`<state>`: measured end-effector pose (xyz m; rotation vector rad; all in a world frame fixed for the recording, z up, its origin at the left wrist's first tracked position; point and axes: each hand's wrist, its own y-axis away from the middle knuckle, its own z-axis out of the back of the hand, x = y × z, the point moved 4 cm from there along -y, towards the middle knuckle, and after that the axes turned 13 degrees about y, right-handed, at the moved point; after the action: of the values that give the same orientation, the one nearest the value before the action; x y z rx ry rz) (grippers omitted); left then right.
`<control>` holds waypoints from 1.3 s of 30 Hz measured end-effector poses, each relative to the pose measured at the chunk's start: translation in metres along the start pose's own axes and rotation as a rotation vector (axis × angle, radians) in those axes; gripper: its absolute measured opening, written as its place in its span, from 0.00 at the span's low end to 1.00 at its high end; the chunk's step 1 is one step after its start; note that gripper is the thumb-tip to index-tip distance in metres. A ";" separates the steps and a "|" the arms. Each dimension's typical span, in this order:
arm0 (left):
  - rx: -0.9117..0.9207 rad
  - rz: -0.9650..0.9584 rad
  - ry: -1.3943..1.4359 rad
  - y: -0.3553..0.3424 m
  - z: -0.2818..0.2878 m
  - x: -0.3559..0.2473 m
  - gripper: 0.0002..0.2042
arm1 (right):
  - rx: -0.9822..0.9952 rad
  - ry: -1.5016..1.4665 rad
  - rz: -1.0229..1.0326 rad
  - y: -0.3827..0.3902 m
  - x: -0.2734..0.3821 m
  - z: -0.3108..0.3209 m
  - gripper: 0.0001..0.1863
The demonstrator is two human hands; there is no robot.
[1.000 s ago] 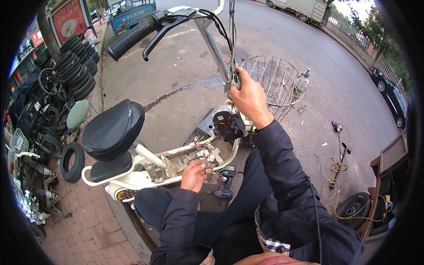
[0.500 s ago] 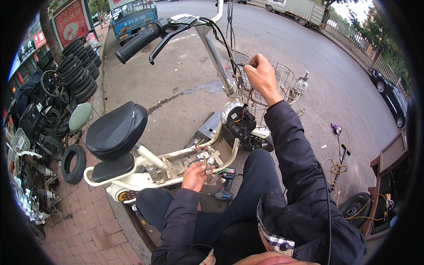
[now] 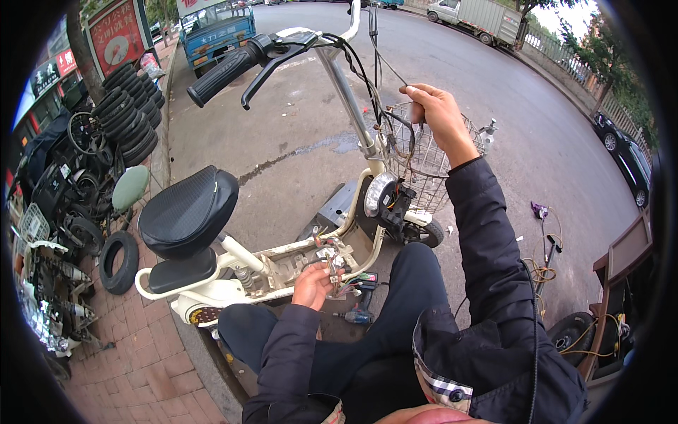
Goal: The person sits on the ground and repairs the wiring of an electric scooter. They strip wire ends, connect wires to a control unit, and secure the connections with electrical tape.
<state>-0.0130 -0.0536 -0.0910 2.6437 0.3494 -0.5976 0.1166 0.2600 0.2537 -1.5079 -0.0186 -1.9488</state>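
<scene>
A cream electric scooter (image 3: 371, 258) stands before me, its floor section uncovered and wiring exposed. Low at that opening, my left hand (image 3: 316, 284) is closed on a bunch of wires (image 3: 335, 271). My right hand (image 3: 439, 113) is raised beside the wire basket (image 3: 429, 166), thumb and fingers pinched round a thin dark cable (image 3: 390, 65) that runs up toward the handlebar. Beneath the basket, the headlight unit (image 3: 381, 195) hangs loose at the steering column, its black back facing right. A cordless drill (image 3: 361, 308) lies on the ground below my left hand.
The black seat (image 3: 189, 212) and handlebar grip (image 3: 227, 76) are at left. Stacked tyres (image 3: 127, 116) and scooter parts line the brick pavement. A purple-handled tool (image 3: 539, 210) and tangled yellow hose (image 3: 541, 273) lie on the right. A brown cabinet (image 3: 625, 247) stands at the right edge.
My right hand has moved right and slightly down, drawing the cable out with it. The headlight unit has turned, showing more of its clear lens. My left hand stays at the wires.
</scene>
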 end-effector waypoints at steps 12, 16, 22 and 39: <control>0.014 0.002 -0.003 0.000 -0.005 -0.001 0.09 | 0.083 -0.257 0.021 0.009 0.012 -0.024 0.18; 0.018 0.004 0.040 0.000 -0.005 0.000 0.08 | 0.147 -0.292 0.019 0.011 0.012 -0.031 0.18; 0.025 0.003 0.043 -0.001 -0.005 0.001 0.08 | 0.182 -0.320 -0.012 0.011 0.009 -0.036 0.19; 0.041 0.012 0.032 0.003 -0.009 0.000 0.07 | 0.330 -0.436 -0.080 0.047 -0.006 -0.038 0.27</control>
<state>-0.0085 -0.0519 -0.0825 2.6955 0.3342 -0.5648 0.1079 0.2113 0.2187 -1.6866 -0.5672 -1.5441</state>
